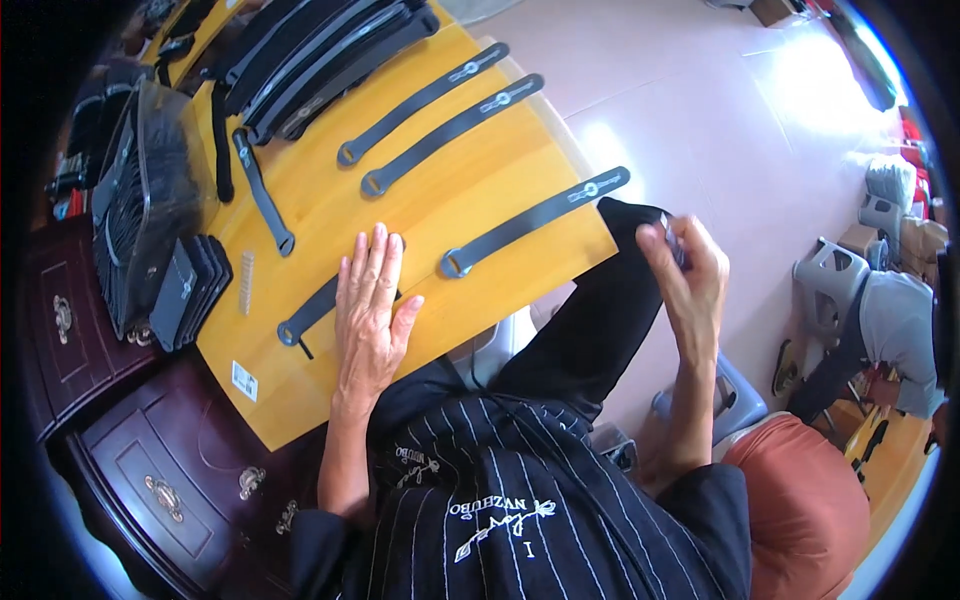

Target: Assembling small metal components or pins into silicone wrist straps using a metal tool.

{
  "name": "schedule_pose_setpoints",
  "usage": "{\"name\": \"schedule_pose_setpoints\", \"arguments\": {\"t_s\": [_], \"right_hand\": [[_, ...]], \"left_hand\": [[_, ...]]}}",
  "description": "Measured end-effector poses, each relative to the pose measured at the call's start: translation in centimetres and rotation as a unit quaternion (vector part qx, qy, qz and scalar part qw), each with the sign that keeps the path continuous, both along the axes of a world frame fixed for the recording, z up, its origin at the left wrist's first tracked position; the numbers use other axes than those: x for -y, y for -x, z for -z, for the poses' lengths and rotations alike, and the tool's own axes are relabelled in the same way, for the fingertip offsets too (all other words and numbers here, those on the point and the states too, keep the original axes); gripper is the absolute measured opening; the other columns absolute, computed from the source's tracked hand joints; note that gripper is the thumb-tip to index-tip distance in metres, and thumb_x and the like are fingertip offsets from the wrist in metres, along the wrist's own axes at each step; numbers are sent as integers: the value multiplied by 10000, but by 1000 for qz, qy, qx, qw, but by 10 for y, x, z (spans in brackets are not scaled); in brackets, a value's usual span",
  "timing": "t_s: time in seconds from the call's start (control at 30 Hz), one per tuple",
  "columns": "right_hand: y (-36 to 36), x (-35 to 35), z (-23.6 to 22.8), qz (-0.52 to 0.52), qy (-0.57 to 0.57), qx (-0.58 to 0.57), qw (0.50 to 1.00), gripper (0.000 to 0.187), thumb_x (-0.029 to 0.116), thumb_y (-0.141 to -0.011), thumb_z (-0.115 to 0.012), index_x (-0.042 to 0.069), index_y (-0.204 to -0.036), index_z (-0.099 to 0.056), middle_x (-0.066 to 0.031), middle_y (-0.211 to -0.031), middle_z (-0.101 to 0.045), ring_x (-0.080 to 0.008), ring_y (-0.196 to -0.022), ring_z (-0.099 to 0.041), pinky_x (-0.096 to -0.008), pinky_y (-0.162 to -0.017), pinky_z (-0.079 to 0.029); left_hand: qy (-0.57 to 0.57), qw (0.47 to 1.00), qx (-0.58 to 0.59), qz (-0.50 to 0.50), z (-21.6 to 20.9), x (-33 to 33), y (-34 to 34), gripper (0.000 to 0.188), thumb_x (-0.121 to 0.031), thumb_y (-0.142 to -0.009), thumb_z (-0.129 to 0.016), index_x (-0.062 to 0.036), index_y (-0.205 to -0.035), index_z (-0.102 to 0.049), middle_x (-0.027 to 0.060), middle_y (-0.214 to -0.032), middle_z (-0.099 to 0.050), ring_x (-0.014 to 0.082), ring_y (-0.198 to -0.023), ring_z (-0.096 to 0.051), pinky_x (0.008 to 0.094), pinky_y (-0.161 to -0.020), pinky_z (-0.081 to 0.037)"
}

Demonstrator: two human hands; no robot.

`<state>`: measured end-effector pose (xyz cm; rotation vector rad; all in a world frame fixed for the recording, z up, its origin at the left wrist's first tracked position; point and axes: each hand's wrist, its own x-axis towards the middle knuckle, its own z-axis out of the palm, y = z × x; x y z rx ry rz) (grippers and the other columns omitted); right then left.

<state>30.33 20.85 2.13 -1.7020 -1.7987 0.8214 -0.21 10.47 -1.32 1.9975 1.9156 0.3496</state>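
Three long dark straps (540, 222) with ringed ends lie toward the right side of the yellow tabletop (330, 210). I see a fourth ringed strap (318, 308) near its front edge, partly covered by the person's left hand (372, 300), which lies flat with the thumb out. Well apart from it, the right hand (692, 275) is raised beyond the tabletop's right corner, pinching a small shiny object (677, 250), too hidden to identify. Strap bundles (330, 65) crowd the tabletop's far end.
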Motion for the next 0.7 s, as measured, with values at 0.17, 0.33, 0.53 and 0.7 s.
{"name": "schedule_pose_setpoints", "arguments": {"t_s": [0.17,0.33,0.53,0.7], "right_hand": [[-1,-37,31,71,-29,-53,996,415,416,-851,-647,54,-1052,-613,-70,-811,-618,-139,-713,-554,-289,-615,-454],[16,-46,26,-14,166,-122,978,402,392,-873,-625,91,-1140,-612,3,-874,-598,-78,-617,-435,-233,-535,-346],[20,-31,-1,-16,145,-37,989,256,239,-834,-670,20,-965,-669,13,-743,-606,-76,-669,-502,-229,-580,-377],[14,11,-9,-67,215,-116,967,146,225,-824,-679,85,-862,-668,43,-737,-626,-8,-579,-405,-184,-495,-262]], "left_hand": [[-130,989,24,-62,-22,1,-22,549,-323,-864,-620,-51,-1315,-468,160,-1279,-470,378,-1188,-416,481,-985,-325],[-134,985,48,-97,-14,-26,-47,313,-225,-782,-716,-44,-995,-577,126,-1007,-514,306,-933,-495,411,-819,-397],[-187,969,149,-67,-12,-15,-49,216,-85,-750,-716,-48,-848,-527,89,-880,-532,279,-829,-512,387,-744,-416],[16,767,620,-165,-25,53,-22,103,46,-818,-656,8,-863,-572,74,-795,-645,127,-668,-630,232,-583,-500]]}}
